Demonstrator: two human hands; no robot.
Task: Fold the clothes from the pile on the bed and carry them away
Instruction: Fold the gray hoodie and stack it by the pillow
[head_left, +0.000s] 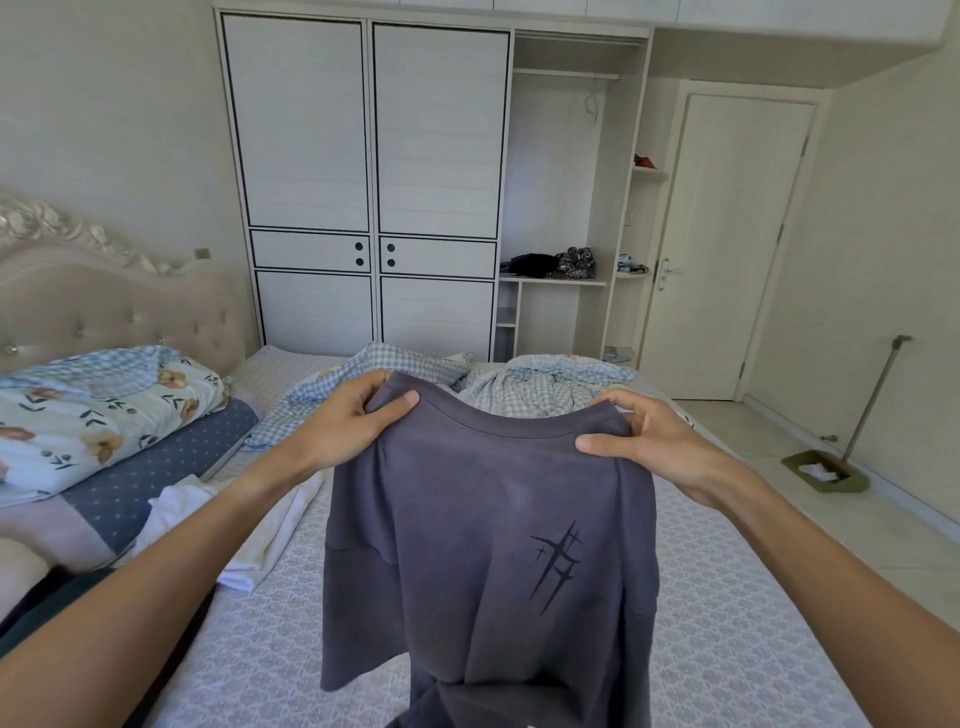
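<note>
A dark grey T-shirt (467, 545) with a black star-like print hangs in front of me above the bed (727, 597). My left hand (348, 421) pinches its left shoulder beside the collar. My right hand (649, 441) pinches the right shoulder. The shirt's lower part drapes down and bunches near the bottom of the view. A white garment (260, 530) lies crumpled on the bed to the left, under my left forearm. A dark green garment (47, 608) lies at the bed's near left corner.
A floral duvet (98, 410) and pillows sit by the headboard on the left. A blue checked blanket (519, 384) is heaped at the far side. Behind stands a white wardrobe (363, 182) with open shelves holding clothes (550, 262). A closed door (727, 249) and a dustpan with broom (826, 467) are right.
</note>
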